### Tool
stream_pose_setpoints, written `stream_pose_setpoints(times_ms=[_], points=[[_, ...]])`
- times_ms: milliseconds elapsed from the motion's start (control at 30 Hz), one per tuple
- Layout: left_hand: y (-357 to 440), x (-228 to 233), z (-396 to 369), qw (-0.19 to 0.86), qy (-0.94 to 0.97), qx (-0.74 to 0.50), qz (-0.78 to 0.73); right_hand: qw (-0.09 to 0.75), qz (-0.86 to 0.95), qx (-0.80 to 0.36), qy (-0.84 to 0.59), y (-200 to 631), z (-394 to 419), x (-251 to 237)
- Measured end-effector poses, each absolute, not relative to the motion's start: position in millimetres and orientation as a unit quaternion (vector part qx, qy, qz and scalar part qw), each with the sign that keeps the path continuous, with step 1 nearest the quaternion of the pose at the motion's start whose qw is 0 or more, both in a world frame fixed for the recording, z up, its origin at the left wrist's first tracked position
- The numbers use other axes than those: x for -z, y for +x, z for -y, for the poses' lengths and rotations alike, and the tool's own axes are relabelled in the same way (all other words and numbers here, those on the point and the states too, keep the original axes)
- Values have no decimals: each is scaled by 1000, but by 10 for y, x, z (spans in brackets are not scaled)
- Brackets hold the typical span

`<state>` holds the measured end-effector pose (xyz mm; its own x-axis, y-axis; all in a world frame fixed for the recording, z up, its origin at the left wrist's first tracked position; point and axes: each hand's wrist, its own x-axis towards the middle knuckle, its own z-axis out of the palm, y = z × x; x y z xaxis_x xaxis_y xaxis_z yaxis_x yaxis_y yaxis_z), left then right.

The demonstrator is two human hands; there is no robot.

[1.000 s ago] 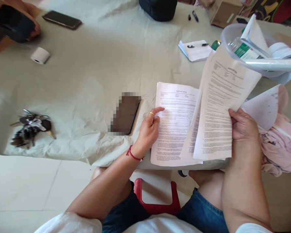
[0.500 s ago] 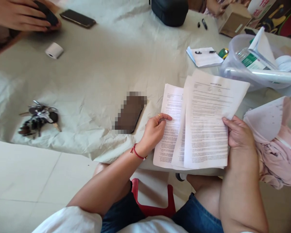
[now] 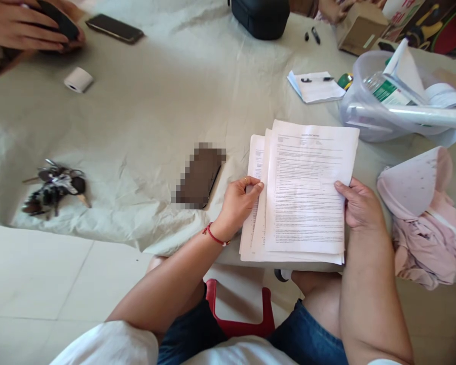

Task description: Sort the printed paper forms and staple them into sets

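Observation:
A stack of printed papers (image 3: pixel 307 197) is held near the table's front edge, its sheets slightly fanned out to the left. My right hand (image 3: pixel 361 203) grips the stack's right edge, thumb on top and fingers underneath. At the left edge, my left hand (image 3: pixel 241 200) pinches the papers between thumb and fingers; a ring and a red bracelet show on that arm. Just left of that hand lies a dark phone (image 3: pixel 199 177), partly blurred out by pixels.
A key bunch (image 3: pixel 57 187) and a white paper roll (image 3: pixel 78 80) lie on the left. A plastic basin (image 3: pixel 353 116), notepad (image 3: pixel 319 90) and pink cloth (image 3: pixel 421 243) are on the right. Another person's hands (image 3: pixel 30 28) hold a black object. A black case (image 3: pixel 260 17) stands behind.
The upper sheets have come left over the lower ones, so the stack is less fanned. My right hand has moved left with them, and my left thumb now lies along the upper sheets' edge.

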<state>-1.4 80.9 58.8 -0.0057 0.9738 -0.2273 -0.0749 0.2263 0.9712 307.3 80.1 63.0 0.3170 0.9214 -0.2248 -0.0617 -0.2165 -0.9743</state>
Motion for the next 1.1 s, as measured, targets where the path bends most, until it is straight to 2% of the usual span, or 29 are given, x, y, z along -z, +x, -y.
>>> stream_pose_setpoints(times_ms=[433,633,933,1100], points=[[-25,-576,-820,608,386,-469,-511,531,360,-435,-632,3107,-844,-589],[-55,-535,-823,597,423,-460,-504,572,343,-381,-640,3259,-904,-555],[-67,-477,-857,539,453,-466,-535,642,248,-340,-641,3305,-927,-783],[-79,-432,-858,547,444,-477,-525,660,211,-333,-639,3285,-930,-851]])
